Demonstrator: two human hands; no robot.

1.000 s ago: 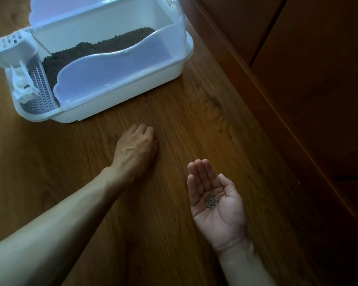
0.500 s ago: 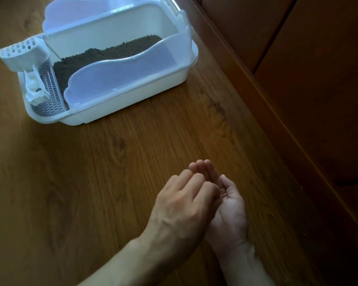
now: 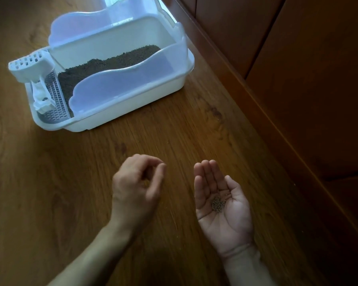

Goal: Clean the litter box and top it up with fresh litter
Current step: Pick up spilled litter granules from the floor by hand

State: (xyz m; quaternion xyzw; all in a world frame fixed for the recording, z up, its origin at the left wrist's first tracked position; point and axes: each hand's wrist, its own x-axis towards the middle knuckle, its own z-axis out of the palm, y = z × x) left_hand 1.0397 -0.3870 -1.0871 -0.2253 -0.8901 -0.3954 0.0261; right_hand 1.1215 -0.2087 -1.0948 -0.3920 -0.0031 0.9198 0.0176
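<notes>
A white litter box (image 3: 132, 111) with pale blue translucent shields stands on the wooden floor at the upper left. Dark brown litter (image 3: 112, 62) lies inside it. A white slotted scoop (image 3: 29, 66) hangs at the box's left end, above a grey grate (image 3: 55, 100). My right hand (image 3: 229, 223) lies palm up near the lower middle, cupping a small pile of litter granules (image 3: 218, 203). My left hand (image 3: 136, 188) hovers just left of it, blurred, with its fingers curled towards the thumb. Nothing shows between those fingers.
A dark wooden panelled wall (image 3: 298, 79) with a raised base runs diagonally down the right side, close to my right hand. Wooden floor (image 3: 50, 182) stretches between my hands and the box. A few stray granules (image 3: 217, 119) lie near the wall base.
My left hand reached the floor near the box, came over my right palm, and has now drawn back to the left. The pile of granules shows in the palm again.
</notes>
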